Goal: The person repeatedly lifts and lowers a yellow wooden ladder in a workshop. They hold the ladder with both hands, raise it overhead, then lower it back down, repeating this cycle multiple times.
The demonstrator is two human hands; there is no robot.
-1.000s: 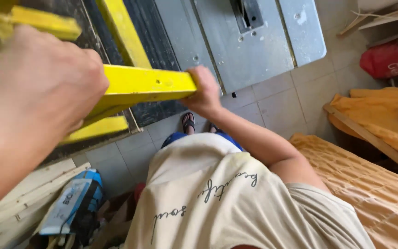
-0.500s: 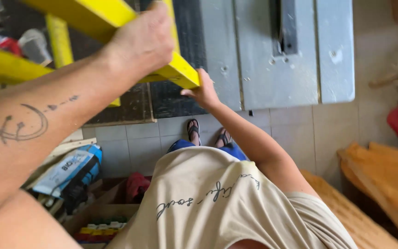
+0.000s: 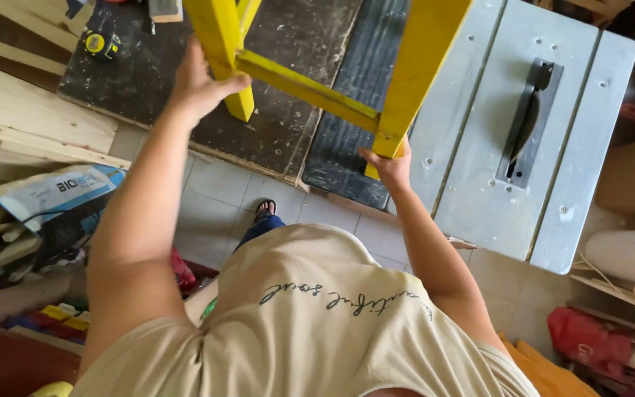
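Yellow wooden frame [image 3: 310,88] gripped by left hand [image 3: 200,81] and right hand [image 3: 389,163]

we see a grey table saw [image 3: 479,147] as our landmark. left of it lies a dark worktop [image 3: 288,81], with a yellow tape measure [image 3: 99,44] at its far-left end. right of the saw and below it, red cloth [image 3: 597,345].

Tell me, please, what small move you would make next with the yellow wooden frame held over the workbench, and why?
Probably lower the yellow frame slowly onto the dark workbench top, keeping it left of the table saw. The left hand grips one leg and the right hand supports another from below, so the frame hangs in the air, and that right-hand leg sits near the saw's blade slot.
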